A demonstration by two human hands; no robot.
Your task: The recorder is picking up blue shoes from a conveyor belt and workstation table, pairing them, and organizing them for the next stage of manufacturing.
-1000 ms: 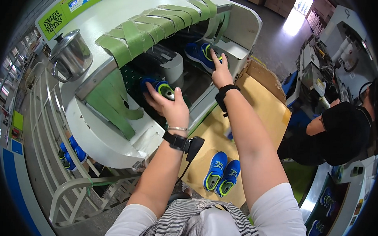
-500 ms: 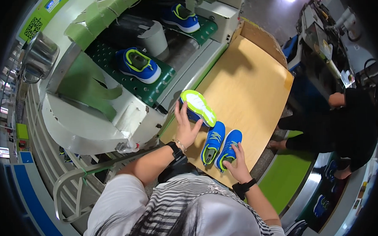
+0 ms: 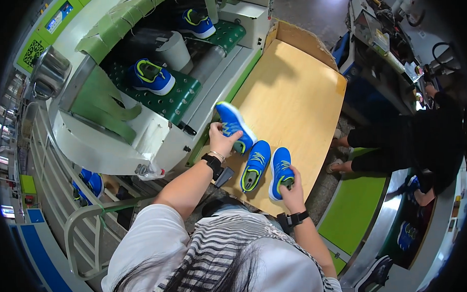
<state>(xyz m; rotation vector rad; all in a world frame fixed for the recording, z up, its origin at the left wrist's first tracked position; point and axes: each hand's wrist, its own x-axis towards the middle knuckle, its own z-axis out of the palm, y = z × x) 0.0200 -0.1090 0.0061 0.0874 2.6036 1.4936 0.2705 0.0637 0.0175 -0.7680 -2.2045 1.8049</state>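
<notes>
In my left hand point(image 3: 223, 143) is a blue sneaker point(image 3: 228, 119) with a white sole and lime trim, tilted on its side above the board. Fingers and thumb close around its collar end. My right hand point(image 3: 293, 194) pinches the heel of a second blue sneaker point(image 3: 281, 165), which sits sole-down with its toe pointing away from me. Between them a third blue sneaker point(image 3: 257, 158) stands on the light wooden board point(image 3: 288, 103), touched by neither hand.
Left of the board, a white machine point(image 3: 126, 157) has green perforated belts point(image 3: 183, 99) carrying a blue shoe point(image 3: 153, 76) and another blue shoe point(image 3: 197, 23). A metal rail rack point(image 3: 87, 238) stands at lower left. A person in black point(image 3: 424, 144) works at the right, beside shoes on a lower line.
The left shoe has turned from showing its lime-and-white sole to showing its laced upper. My right hand's shoe has shifted away from the middle shoe, leaving a wider gap.
</notes>
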